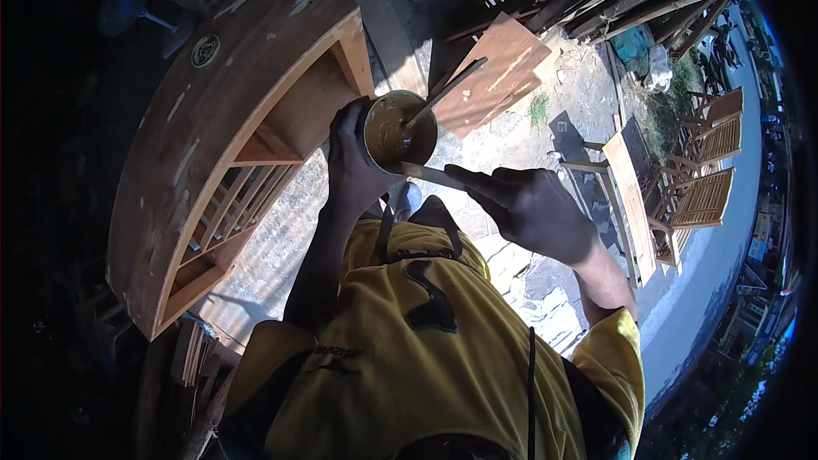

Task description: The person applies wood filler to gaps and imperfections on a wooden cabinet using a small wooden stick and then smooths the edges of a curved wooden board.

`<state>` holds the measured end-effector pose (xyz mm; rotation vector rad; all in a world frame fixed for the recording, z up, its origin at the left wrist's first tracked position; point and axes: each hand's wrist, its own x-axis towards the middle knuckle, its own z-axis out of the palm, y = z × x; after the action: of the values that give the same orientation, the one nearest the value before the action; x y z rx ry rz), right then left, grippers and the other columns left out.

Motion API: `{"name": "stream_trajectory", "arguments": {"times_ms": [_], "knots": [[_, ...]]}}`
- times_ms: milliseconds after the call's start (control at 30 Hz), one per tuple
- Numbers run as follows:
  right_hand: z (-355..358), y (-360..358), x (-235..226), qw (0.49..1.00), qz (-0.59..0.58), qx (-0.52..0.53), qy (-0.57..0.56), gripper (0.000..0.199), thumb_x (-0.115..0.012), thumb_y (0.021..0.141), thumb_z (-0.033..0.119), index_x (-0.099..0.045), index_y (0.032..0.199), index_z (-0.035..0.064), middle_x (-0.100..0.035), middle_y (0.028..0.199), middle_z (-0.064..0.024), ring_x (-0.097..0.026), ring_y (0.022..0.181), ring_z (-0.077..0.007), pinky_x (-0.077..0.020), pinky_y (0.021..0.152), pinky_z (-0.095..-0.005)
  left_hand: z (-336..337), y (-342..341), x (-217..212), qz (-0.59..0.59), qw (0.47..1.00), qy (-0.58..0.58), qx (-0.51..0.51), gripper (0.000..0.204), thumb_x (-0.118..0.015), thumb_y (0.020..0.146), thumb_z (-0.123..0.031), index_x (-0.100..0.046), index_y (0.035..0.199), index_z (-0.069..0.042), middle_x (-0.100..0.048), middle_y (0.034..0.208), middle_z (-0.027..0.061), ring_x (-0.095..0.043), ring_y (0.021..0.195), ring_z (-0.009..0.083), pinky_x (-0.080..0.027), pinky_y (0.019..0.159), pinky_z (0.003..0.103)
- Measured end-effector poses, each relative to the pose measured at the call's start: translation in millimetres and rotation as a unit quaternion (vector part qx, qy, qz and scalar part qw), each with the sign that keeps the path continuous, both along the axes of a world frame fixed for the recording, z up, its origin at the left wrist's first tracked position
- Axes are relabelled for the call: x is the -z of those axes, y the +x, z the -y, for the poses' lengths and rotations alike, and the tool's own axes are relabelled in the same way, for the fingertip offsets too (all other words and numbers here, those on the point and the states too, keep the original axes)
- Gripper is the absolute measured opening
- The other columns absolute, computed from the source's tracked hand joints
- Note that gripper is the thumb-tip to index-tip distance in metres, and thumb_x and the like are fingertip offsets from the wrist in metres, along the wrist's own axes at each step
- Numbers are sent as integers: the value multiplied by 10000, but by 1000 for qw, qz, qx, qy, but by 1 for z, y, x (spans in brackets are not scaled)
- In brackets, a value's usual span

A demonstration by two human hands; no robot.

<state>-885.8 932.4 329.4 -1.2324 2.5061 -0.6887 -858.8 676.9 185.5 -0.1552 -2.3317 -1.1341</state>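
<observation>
My left hand (pixel 348 153) is closed around the side of a round tin (pixel 368 138), held up in front of my body. Brown paste (pixel 390 129) coats the inside of the tin. A thin stick (pixel 452 87) leans in it, its upper end jutting out past the far right rim. In my right hand (pixel 532 209) is a pale, flat wooden-looking handle or stick (pixel 433 175), gripped with the fingers wrapped round it. Its far end meets the tin's near rim, and I cannot make out whether a blade is on it.
On the left stands a large wooden cabinet (pixel 230 89) with open compartments, slats and pale filler streaks. Reddish-brown boards (pixel 498 72) lie beyond the tin. To the right are a narrow wooden table (pixel 629 192) and slatted wooden chairs (pixel 703 200). Timber poles (pixel 656 8) are stacked at the far right.
</observation>
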Motion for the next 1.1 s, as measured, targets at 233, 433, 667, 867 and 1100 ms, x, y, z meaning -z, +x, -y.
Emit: {"name": "stream_trajectory", "arguments": {"times_ms": [233,433,667,867,1100], "knots": [[-41,-7,38,992,-78,97,23,628,-620,786,-26,-615,1381,175,-547,813,-106,-626,775,-279,-560,657,-403,-49,-26,6,38,997,56,23,1059,-992,561,-226,-377,1402,-31,-551,1300,188,-607,1177,340,-525,975,434],[-121,21,56,985,40,96,134,619,-651,777,-14,-588,1385,78,-646,860,-179,-674,721,-340,-561,657,-421,-26,-54,0,92,985,143,-15,1022,-969,573,-178,-371,1382,5,-569,1286,186,-610,1168,305,-507,995,418],[-47,-13,22,844,405,277,-215,344,-544,1045,92,-589,1378,19,-699,769,-58,-592,570,-62,-484,530,-233,-17,-65,-11,60,993,98,27,1147,-1010,513,-199,-335,1429,-47,-554,1321,179,-602,1209,316,-504,1010,434],[-71,-19,85,937,210,278,-7,355,-569,882,-44,-695,1207,19,-685,752,-101,-649,658,-112,-531,628,-312,-13,-39,13,152,975,162,18,1062,-974,560,-153,-360,1419,-36,-562,1321,173,-596,1222,301,-494,1035,420],[-119,26,244,849,342,398,-61,519,-518,753,-147,-584,1257,-43,-741,798,-109,-710,660,-143,-583,608,-297,-2,-2,100,272,954,130,9,1027,-989,535,-259,-452,1382,-37,-622,1262,157,-641,1174,306,-522,1002,419]]}}
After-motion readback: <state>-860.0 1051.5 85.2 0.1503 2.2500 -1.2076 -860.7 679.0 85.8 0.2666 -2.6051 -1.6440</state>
